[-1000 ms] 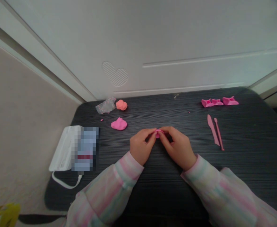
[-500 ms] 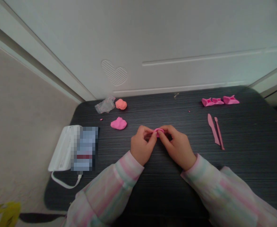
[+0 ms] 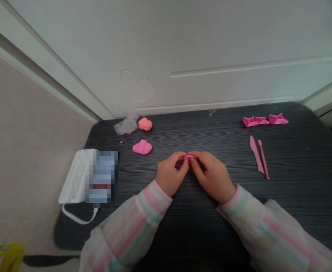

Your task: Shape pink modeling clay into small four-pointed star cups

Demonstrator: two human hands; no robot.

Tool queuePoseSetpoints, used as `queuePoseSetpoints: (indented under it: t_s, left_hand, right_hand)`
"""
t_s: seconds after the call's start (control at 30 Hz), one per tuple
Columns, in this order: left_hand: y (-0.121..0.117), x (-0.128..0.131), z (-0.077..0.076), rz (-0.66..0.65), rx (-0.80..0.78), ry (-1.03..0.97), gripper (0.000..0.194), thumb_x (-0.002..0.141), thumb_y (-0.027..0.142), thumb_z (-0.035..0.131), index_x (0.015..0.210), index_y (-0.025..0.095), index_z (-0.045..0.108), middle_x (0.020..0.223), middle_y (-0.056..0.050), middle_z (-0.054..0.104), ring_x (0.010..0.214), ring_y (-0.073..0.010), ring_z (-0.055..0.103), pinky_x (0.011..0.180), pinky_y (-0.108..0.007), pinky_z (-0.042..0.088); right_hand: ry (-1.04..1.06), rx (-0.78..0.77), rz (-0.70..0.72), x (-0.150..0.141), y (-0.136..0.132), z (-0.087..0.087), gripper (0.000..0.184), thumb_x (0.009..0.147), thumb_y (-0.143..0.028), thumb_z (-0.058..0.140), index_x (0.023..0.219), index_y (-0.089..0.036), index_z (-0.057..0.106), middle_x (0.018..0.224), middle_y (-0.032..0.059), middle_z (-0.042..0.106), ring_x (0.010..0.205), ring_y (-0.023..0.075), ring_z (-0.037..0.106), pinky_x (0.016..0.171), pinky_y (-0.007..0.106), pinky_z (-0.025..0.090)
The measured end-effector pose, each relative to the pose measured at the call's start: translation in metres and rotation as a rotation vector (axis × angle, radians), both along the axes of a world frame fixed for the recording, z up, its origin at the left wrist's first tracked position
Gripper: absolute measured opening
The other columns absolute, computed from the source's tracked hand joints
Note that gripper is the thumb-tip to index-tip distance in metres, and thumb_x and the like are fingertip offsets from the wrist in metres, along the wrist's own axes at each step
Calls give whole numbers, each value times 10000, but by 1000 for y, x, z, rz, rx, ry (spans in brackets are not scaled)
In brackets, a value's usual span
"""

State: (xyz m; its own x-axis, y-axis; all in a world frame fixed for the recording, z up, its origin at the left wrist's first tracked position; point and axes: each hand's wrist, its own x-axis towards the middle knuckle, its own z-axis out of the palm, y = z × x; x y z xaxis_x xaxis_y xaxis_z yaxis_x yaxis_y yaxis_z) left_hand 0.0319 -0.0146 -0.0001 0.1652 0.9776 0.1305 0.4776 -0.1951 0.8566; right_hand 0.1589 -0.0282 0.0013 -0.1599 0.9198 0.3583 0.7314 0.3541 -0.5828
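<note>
My L hand (image 3: 170,174) is nearly closed, thumb & fingertips pinching one side of a small pink clay pc (image 3: 189,157); my R hand (image 3: 214,176) pinches the other side likewise, fingers curled. So the pc sits btwn both hands, over the mid counter (image 3: 188,132); can't tell if it touches the surface. Sleeves striped, pastel.

Out to my L: pink lump (image 3: 142,147), w/ a tiny pink crumb (image 3: 121,142) nearby; behind it an orange lump (image 3: 145,124) just beside a clear bag (image 3: 126,125). Further L, a blurred-out phone (image 3: 102,177) next to a white slab (image 3: 77,177), white cable (image 3: 79,220) in front.

Out to my R: pink knife (image 3: 255,154) & thin pink stick (image 3: 263,159), side by side; behind them 3 folded pink shapes (image 3: 265,120) in a row nr the far edge.
</note>
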Motion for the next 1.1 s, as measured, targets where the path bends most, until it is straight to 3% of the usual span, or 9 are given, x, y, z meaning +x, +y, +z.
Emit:
queuePoseSetpoints:
  t_s: [0.4, 0.6, 0.87, 1.1]
  left_hand:
    - [-1, 0, 3, 109, 29, 27, 94, 736, 251, 531, 701, 169, 562, 648, 25, 641, 552, -73, 583, 557, -173, 469]
    - [-3, 1, 2, 111, 19, -13, 67, 746, 238, 516, 725, 175, 516, 667, 19, 645, 585, -81, 610, 541, -164, 467]
    - [-4, 2, -2, 32, 57, -41, 204, 760, 210, 496, 961, 176, 488, 765, -1, 662, 638, -81, 620, 592, -165, 488]
    - [-2, 2, -3, 52, 178, 10, 89, 746, 195, 521, 819, 191, 571, 746, 21, 650, 632, -76, 603, 620, -176, 488]
  right_hand:
    - [86, -10, -23, -3, 0, 0, 155, 785, -226, 472, 911, -151, 521, 791, 49, 584, 726, 138, 541, 668, 269, 455]
    - [94, -32, -80, -3, 1, 0, 169, 776, -277, 496, 889, -159, 538, 744, 33, 601, 653, 127, 550, 630, 260, 455]
    - [-30, 31, -73, -1, 2, -2, 122, 801, -237, 452, 804, -172, 555, 746, 30, 626, 676, 141, 564, 633, 258, 437]
    - [-136, 79, -77, -2, 1, -2, 152, 810, -233, 421, 798, -159, 553, 744, 55, 624, 682, 170, 558, 640, 293, 435]
